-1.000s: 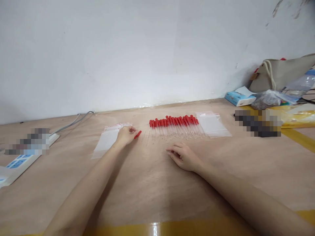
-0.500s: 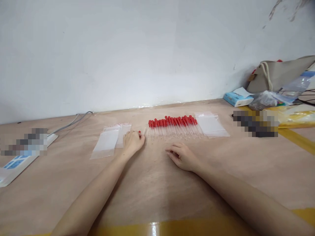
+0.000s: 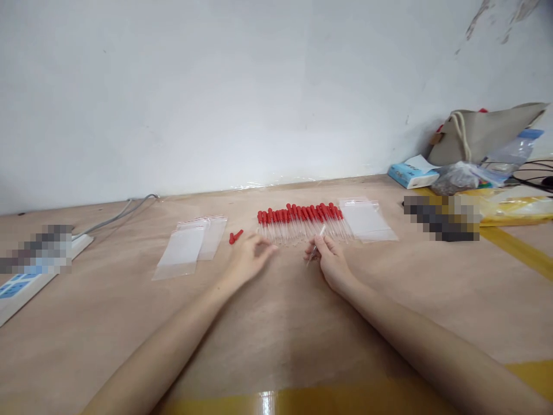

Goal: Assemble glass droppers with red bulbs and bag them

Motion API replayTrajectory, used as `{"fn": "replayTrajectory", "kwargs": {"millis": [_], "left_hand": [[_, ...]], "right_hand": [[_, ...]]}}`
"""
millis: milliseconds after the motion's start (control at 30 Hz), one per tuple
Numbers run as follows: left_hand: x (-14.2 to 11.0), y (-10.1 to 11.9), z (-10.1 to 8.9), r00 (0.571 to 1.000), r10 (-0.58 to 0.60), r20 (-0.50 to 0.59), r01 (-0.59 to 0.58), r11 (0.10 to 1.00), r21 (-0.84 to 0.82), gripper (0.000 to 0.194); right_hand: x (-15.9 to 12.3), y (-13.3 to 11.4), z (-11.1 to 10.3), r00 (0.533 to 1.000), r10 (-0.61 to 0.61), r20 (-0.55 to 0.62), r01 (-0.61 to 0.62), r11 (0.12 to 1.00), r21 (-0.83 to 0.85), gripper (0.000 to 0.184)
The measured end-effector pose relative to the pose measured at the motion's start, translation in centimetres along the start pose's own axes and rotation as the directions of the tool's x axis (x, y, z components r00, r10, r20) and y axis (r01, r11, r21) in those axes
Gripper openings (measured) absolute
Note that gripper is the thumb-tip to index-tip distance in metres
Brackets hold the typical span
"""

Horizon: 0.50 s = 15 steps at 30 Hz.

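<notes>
Brown bench (image 3: 268,328), centre frame: your right hand (image 3: 332,265) pinches a tilted clear tube (image 3: 322,230) by the red-capped row (image 3: 298,214), left hand (image 3: 248,253) parted; grip lightly, guard the thin tip.

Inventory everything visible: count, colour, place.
Droppers: many, red and clear, central row
Loose bulbs: two, red, beside row
Tube: one, clear, right hand
Zip bags: several, clear, flanking row
Power strip: one, white, left
Cables: several, grey left, black right
Tissue pack: one, blue, right
Handled bag: one, beige, right
Packaging: several, clear and yellow, right
Blurred objects: two, dark, both sides
Tape: several, yellow, table
Table: one, brown, below
Wall: one, white, behind
Left hand, right hand: one each, centre
</notes>
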<state>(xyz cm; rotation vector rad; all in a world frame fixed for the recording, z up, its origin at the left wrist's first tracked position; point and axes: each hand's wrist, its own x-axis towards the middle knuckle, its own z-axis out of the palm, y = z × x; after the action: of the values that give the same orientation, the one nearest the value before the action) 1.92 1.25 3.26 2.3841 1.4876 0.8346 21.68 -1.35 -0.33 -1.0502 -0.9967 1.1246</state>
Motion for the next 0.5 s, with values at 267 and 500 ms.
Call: {"fn": "replayTrajectory", "kwargs": {"millis": [267, 500], "left_hand": [[2.0, -7.7, -2.4, 0.956, -0.268, -0.118, 0.290, 0.922, 0.257, 0.035], [3.2, -6.6, -0.2, 0.939, -0.295, -0.179, 0.319, 0.940, 0.122, 0.017]], "right_hand": [[0.2, -0.2, 0.1, 0.997, 0.036, 0.064, -0.033, 0.998, -0.047, 0.034], [-0.1, -0.1, 0.0, 0.993, -0.016, 0.114, 0.033, 0.989, -0.146, 0.035]]}}
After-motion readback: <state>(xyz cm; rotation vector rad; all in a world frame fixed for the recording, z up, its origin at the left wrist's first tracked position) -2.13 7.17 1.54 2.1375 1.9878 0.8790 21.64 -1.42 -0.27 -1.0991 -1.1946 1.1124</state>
